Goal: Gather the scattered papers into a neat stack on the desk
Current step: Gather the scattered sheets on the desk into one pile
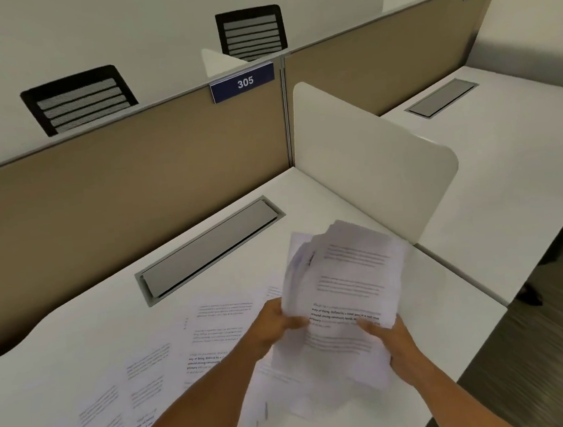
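A loose, uneven bundle of printed papers (345,296) is held up above the white desk (309,193), its edges fanned and not aligned. My left hand (274,327) grips the bundle's left edge. My right hand (395,343) holds its lower right part, thumb on the top sheet. Several more printed sheets (145,381) lie scattered flat on the desk to the left, some overlapping, reaching the near left corner. One sheet (273,396) lies under the bundle, partly hidden by my arms.
A grey cable flap (211,251) is set into the desk behind the papers. A tan partition (115,181) with a blue 305 sign (243,82) closes the back. A white side divider (371,160) stands at the right. The desk's right edge drops to carpet.
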### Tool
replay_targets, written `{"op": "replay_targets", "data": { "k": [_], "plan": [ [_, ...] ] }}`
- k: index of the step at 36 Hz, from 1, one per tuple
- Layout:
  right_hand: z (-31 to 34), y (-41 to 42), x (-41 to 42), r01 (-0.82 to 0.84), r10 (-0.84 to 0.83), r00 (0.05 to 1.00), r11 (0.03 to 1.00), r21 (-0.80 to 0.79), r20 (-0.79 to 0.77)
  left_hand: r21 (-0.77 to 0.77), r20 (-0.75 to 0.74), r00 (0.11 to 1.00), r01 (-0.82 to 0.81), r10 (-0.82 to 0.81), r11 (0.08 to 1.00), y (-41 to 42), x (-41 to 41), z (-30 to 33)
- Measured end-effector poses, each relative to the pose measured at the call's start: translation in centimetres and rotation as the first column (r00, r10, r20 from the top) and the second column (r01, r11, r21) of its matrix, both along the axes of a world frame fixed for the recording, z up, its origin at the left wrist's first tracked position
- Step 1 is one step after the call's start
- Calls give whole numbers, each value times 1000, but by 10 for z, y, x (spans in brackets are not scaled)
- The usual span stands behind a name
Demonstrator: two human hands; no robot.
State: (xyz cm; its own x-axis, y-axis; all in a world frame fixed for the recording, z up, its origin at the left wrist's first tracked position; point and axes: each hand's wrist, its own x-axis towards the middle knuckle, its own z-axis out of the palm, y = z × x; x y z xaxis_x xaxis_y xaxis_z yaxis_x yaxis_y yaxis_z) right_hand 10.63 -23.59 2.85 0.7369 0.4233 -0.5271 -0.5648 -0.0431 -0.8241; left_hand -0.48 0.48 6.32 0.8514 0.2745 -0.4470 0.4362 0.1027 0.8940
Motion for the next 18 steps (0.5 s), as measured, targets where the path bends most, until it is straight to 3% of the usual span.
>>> {"op": "replay_targets", "data": {
  "k": [5,9,13,18],
  "plan": [
    [24,0,-2,3,-8,998,996,92,56,-83,36,999,16,-13,996,17,-5,24],
    [42,12,-8,77,-86,990,994,79,112,-62,76,997,-21,26,998,28,-7,41],
    [48,36,-20,28,-32,984,999,29,173,-38,87,989,-116,119,993,40,-10,44],
    [40,63,-36,-87,106,980,990,-114,168,236,13,975,-219,222,947,44,-21,28]
  ]
}}
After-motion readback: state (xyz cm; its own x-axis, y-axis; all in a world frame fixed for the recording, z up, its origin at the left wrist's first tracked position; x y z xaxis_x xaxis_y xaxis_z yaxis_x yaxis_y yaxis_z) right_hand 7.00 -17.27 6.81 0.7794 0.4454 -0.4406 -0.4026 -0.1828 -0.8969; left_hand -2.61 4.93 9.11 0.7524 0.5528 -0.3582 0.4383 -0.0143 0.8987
